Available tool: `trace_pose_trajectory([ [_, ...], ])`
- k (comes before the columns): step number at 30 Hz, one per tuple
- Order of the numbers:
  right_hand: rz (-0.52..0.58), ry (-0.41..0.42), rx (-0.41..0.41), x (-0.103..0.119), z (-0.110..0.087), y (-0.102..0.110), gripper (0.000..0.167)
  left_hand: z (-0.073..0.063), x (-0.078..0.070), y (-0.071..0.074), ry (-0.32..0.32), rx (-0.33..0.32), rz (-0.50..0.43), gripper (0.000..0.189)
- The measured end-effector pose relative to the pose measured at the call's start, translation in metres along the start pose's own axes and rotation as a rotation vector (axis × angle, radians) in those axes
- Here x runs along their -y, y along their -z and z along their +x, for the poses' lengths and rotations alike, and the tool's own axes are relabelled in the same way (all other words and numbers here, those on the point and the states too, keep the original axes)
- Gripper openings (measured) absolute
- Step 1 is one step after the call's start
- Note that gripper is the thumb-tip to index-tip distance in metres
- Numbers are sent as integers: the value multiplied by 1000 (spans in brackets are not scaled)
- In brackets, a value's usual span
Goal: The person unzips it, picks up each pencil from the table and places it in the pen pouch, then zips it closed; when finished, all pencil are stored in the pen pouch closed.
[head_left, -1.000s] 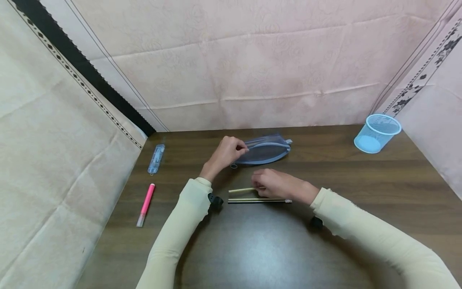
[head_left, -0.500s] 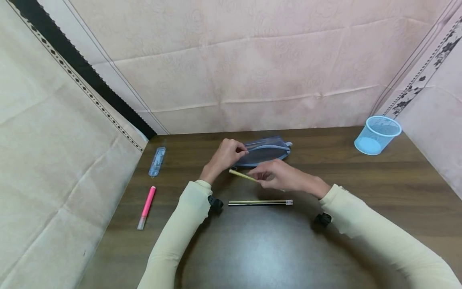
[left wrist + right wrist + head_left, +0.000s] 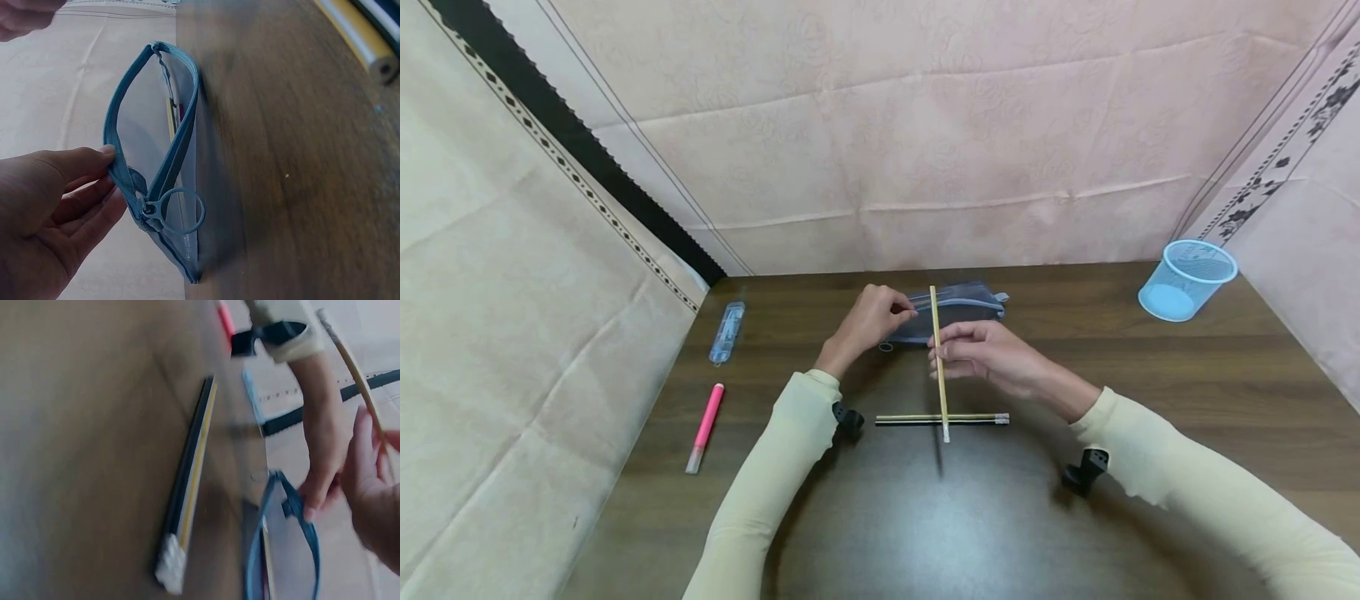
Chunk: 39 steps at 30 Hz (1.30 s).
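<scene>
My left hand (image 3: 871,318) pinches the zipped edge of a see-through blue pencil pouch (image 3: 150,56), whose mouth gapes wide. Inside the pouch, long thin items show in the left wrist view, one yellowish and one dark red. A ring-shaped zipper pull hangs at its near end. In my right hand (image 3: 985,354) is a yellow pencil (image 3: 936,317), held between thumb and fingers in front of the pouch, its eraser end toward me. Below it, a yellow pencil and a black pencil (image 3: 187,462) lie side by side on the table, their tips to the left.
At the left of the wooden table (image 3: 820,533) lie a pink marker (image 3: 706,427) and a light-blue translucent item (image 3: 727,332). A blue cup (image 3: 1187,280) stands at the back right. Cloth (image 3: 925,150) hangs behind the table.
My right hand has lifted the yellow pencil from beside the other two and turned it from lying sideways to pointing away from me. The left hand has stayed at the pouch.
</scene>
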State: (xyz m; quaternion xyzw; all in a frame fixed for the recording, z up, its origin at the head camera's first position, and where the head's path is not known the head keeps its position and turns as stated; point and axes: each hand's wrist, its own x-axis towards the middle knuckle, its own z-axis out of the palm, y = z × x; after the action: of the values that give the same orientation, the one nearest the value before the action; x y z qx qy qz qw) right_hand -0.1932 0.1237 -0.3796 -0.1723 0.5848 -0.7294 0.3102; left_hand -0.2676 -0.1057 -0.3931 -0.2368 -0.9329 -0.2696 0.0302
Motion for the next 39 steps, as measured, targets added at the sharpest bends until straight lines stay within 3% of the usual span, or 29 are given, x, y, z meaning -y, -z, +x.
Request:
trace_pose_trajectory([
  [5, 221, -177, -40, -6, 2, 1, 41, 1, 0, 0, -3, -2, 12, 14],
  [9, 338, -270, -99, -13, 6, 7, 51, 1, 0, 0, 4, 7, 12, 14],
  [12, 406, -296, -161, -18, 13, 12, 48, 1, -1, 0, 7, 8, 12, 14],
  [14, 451, -306, -209, -20, 18, 16, 35, 1, -1, 0, 5, 5, 17, 14],
  [16, 495, -309, -257, -22, 25, 19, 24, 1, -1, 0, 2, 2, 25, 14],
  [21, 561, -267, -394, -24, 40, 25, 19, 2, 0, -1, -14, -3, 35, 14],
  [27, 528, -217, -559, -26, 55, 20, 52, 3, -1, -1, -22, -11, 35, 14],
  [39, 470, -171, -820, -22, 73, 17, 47, 1, 0, -2, 2, 18, 12, 15],
])
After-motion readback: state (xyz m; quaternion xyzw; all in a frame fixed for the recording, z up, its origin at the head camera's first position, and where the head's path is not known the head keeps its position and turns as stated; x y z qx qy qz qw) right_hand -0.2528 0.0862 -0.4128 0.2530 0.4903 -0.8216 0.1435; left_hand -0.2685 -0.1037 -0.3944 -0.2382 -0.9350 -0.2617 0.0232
